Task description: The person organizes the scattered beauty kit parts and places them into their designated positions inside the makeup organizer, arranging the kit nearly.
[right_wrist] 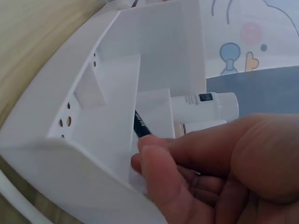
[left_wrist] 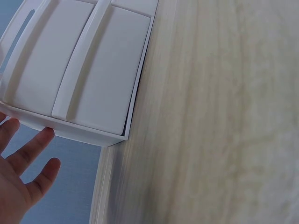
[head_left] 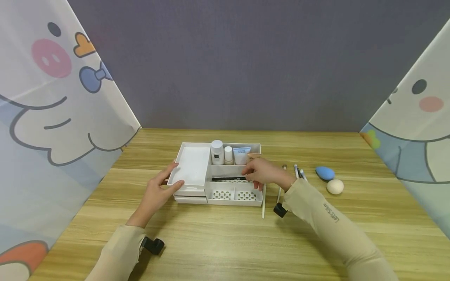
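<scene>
A white desktop organizer (head_left: 190, 166) with drawers and open compartments stands on the table. My left hand (head_left: 158, 191) touches its left side, fingers spread and thumb near the top front corner; the left wrist view has those fingertips (left_wrist: 46, 134) at the side wall by the drawers. My right hand (head_left: 263, 171) is over the middle compartment, where its thumb and fingers pinch one end of a slim black pen (head_left: 226, 178) with pale lettering. That pen lies lengthwise in the compartment; in the right wrist view the divider partly hides it.
The back compartment holds a white bottle (head_left: 217, 153), a smaller white-capped bottle (head_left: 228, 155) and a pale blue tube (head_left: 241, 155). Right of the organizer lie a white stick (head_left: 263, 203), several brushes or pens (head_left: 296, 171), a blue sponge (head_left: 325, 173) and a cream sponge (head_left: 335, 187).
</scene>
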Action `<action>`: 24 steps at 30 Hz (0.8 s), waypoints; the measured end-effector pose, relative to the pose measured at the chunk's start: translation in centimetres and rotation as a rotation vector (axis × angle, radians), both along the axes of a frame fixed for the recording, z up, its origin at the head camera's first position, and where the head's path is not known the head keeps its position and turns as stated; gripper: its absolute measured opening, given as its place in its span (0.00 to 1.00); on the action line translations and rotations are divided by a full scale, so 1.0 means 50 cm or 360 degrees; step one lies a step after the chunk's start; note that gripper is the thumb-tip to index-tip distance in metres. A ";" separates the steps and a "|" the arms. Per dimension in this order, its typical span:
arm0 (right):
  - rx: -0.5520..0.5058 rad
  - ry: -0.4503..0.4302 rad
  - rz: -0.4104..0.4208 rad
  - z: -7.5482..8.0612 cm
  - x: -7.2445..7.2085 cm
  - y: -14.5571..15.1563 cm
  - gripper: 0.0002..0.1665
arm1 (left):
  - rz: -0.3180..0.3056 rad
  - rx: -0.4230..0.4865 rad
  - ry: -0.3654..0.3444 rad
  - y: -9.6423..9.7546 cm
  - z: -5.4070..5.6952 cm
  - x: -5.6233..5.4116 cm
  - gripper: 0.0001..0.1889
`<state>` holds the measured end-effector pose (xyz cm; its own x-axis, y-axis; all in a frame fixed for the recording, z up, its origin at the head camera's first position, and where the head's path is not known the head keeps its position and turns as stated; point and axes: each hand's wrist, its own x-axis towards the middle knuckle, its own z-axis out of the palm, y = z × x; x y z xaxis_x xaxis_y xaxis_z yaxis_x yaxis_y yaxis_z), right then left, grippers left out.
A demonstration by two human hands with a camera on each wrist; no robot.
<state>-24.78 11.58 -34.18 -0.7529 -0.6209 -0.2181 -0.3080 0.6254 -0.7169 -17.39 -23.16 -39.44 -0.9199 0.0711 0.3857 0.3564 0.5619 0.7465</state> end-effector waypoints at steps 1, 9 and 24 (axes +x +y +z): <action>0.0030 0.0014 0.0012 0.000 0.000 -0.001 0.17 | -0.0002 0.0003 -0.0001 0.000 0.000 0.000 0.29; 0.0114 0.0035 0.0020 -0.002 -0.004 -0.009 0.16 | -0.0001 0.0021 -0.0001 0.000 -0.003 0.000 0.30; 0.0134 -0.0013 -0.0041 -0.001 -0.007 -0.010 0.14 | 0.0015 0.0015 -0.0009 -0.001 -0.003 -0.001 0.30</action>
<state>-25.11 11.07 -34.24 -0.7665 -0.5805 -0.2748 -0.2854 0.6912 -0.6639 -17.43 -23.20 -39.57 -0.9226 0.0585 0.3812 0.3468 0.5581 0.7538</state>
